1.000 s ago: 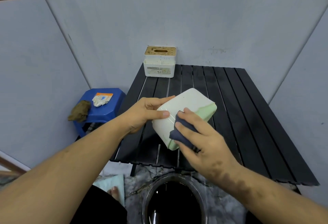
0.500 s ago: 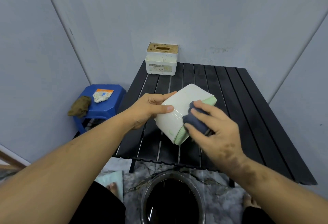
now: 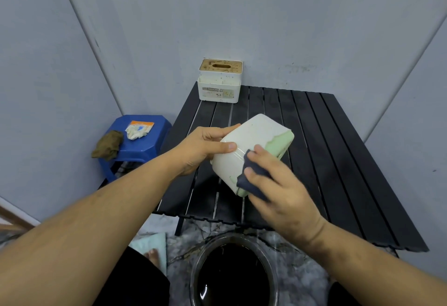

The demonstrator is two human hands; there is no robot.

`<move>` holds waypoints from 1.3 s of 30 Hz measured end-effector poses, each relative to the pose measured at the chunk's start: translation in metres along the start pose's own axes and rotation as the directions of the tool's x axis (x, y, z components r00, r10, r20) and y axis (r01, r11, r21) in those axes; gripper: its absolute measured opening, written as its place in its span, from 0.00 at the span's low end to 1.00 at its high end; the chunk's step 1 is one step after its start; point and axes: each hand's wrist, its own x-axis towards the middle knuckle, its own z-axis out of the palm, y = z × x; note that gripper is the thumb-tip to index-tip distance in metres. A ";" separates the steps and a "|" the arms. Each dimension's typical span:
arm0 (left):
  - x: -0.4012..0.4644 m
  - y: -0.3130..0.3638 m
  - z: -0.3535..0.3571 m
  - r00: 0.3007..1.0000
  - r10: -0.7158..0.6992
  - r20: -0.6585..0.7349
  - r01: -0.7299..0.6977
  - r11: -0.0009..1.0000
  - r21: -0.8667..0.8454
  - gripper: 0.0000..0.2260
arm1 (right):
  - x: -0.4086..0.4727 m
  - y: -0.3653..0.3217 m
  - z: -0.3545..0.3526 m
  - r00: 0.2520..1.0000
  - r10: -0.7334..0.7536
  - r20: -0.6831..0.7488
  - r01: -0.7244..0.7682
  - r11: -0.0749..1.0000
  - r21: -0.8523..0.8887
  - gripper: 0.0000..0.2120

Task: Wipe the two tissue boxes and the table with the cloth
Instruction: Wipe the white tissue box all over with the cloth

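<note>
Over the near half of the black slatted desk, your left hand grips the cream and green tissue box by its left end, thumb across the broad cream face and fingers curled behind, holding it tilted and lifted off the slats. Your right hand presses a dark blue cloth against the box's near lower corner, with the fingers curled over the cloth and pinning it to the cream face. At the desk's far left corner, against the grey wall, stands the second tissue box, white with a speckled brown lid and a slot in the top, well apart from your hands. Left of the desk, a blue stool carries a brown rag and a small white packet. Below the desk's near edge sits a round dark basin on the floor.
</note>
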 end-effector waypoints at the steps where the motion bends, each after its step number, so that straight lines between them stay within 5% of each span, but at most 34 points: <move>1: 0.000 0.000 -0.001 1.000 -0.003 -0.009 0.003 1.000 -0.009 0.28 | 0.004 0.001 -0.003 0.993 0.108 -0.048 -0.105 0.993 0.049 0.14; 5: -0.002 -0.001 -0.004 1.000 0.000 0.000 0.000 0.998 -0.063 0.23 | 0.023 0.010 -0.012 0.834 0.545 -0.089 -0.500 0.814 0.296 0.15; 9: -0.003 -0.003 -0.006 1.000 0.003 0.021 -0.003 0.999 -0.042 0.23 | 0.034 0.037 -0.021 0.690 0.721 -0.064 -0.661 0.664 0.351 0.14; 14: -0.004 -0.005 -0.007 0.998 0.042 0.036 -0.040 0.998 -0.041 0.28 | 0.034 0.056 -0.032 0.623 0.782 -0.002 -0.719 0.574 0.392 0.13; 18: -0.002 -0.006 -0.007 0.997 0.065 0.045 -0.065 0.998 -0.007 0.30 | 0.035 0.038 -0.030 0.709 0.701 0.074 -0.673 0.642 0.367 0.13; 24: 0.002 -0.002 -0.008 0.990 0.086 0.108 -0.094 0.993 0.073 0.32 | 0.034 0.051 -0.039 0.684 0.729 0.034 -0.693 0.634 0.344 0.13; 30: 0.000 0.001 -0.015 0.982 0.087 0.168 -0.105 0.990 0.098 0.29 | 0.022 0.041 -0.035 0.789 0.608 0.086 -0.598 0.728 0.334 0.11; 33: 0.002 0.001 -0.021 0.980 0.086 0.178 -0.103 0.991 0.090 0.28 | 0.020 0.070 -0.040 0.695 0.718 0.039 -0.669 0.626 0.400 0.11; 36: 0.002 -0.001 -0.024 0.977 0.096 0.189 -0.111 0.991 0.071 0.26 | 0.019 0.084 -0.040 0.553 0.816 0.168 -0.707 0.352 0.613 0.11; 39: 0.001 0.000 -0.027 0.974 0.094 0.208 -0.106 0.993 0.047 0.26 | 0.019 0.086 -0.036 0.499 0.836 0.230 -0.691 0.224 0.687 0.10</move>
